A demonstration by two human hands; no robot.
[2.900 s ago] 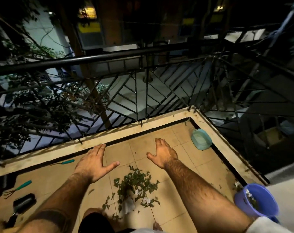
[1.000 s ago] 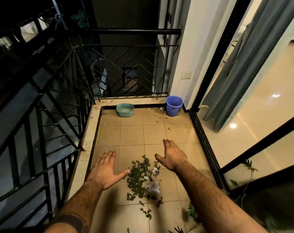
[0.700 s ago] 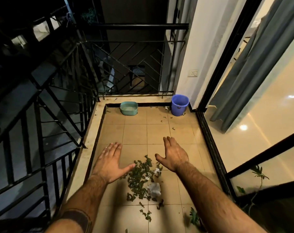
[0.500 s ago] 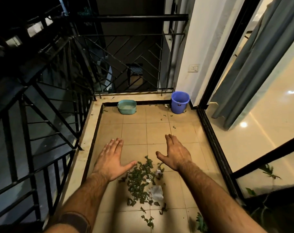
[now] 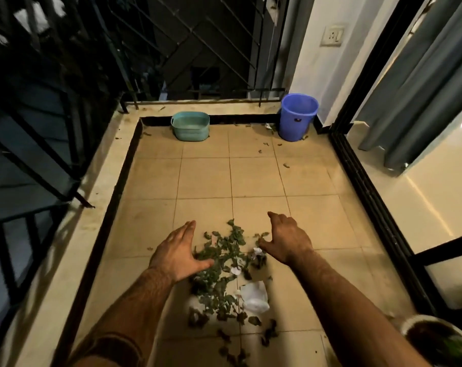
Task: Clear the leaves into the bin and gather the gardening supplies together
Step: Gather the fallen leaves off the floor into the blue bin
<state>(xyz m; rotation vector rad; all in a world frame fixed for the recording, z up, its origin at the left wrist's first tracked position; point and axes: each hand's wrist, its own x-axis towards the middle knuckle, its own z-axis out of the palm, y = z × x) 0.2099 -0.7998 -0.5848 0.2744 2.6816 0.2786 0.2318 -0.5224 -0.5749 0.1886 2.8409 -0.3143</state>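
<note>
A heap of green leaves (image 5: pixel 222 263) lies on the tan tiled floor, with a crumpled white scrap (image 5: pixel 254 298) at its near right edge. My left hand (image 5: pixel 177 251) is at the heap's left side, fingers straight, thumb reaching into the leaves. My right hand (image 5: pixel 286 238) is at the heap's right side, fingers slightly bent, thumb at the leaves. Neither hand holds anything. The blue bin (image 5: pixel 298 116) stands far off in the back right corner, with a few stray leaves (image 5: pixel 285 164) on the tiles before it.
A teal tub (image 5: pixel 190 126) sits against the back kerb, left of the bin. Black railings enclose the left and back sides behind a raised ledge (image 5: pixel 73 234). A sliding-door track (image 5: pixel 370 197) runs along the right. A white plant pot (image 5: pixel 436 337) is at the bottom right.
My view turned from the railing side to the bin end of the balcony, then dropped lower. Both hands came down to either side of the leaf heap.
</note>
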